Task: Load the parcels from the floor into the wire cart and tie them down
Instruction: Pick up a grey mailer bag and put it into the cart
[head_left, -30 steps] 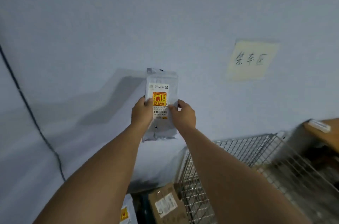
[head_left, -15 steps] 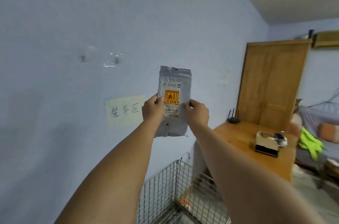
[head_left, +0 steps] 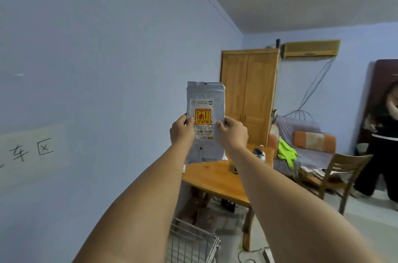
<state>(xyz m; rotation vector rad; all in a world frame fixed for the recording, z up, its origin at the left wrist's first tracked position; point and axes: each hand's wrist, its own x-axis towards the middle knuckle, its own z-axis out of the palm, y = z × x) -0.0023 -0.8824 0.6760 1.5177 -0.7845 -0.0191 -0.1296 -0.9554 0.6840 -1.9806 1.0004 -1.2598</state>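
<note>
One parcel, a flat grey poly mailer (head_left: 206, 94), is in hand right now, held upright in the air at arm's length with its yellow-and-red printed label (head_left: 202, 116) facing the camera. The left hand (head_left: 182, 133) pinches its left edge and the right hand (head_left: 234, 134) its right edge; each thumb lies on the front face and the other fingers (head_left: 183, 119) curl behind the bag, mostly hidden. The mailer rests on nothing: it hangs well above the wire cart (head_left: 193, 233), of which only one corner shows at the bottom of the view, between the two forearms. Behind the mailer a wooden tabletop (head_left: 215, 178) stands against the wall, with a chair (head_left: 344, 165) and another person (head_left: 383, 144) farther right. As for progress, this parcel looks picked up and probably being read or checked, but it is not yet in the cart. How many parcels already lie in the basket cannot be told, since its inside is almost wholly out of frame, and the floor where the others would lie is not in view either. No strap, cord or rope shows anywhere, so the tie-down seems not yet begun. What remains, by my reckoning: lower this mailer into the cart, load whatever is left, then lash the lot.
</note>
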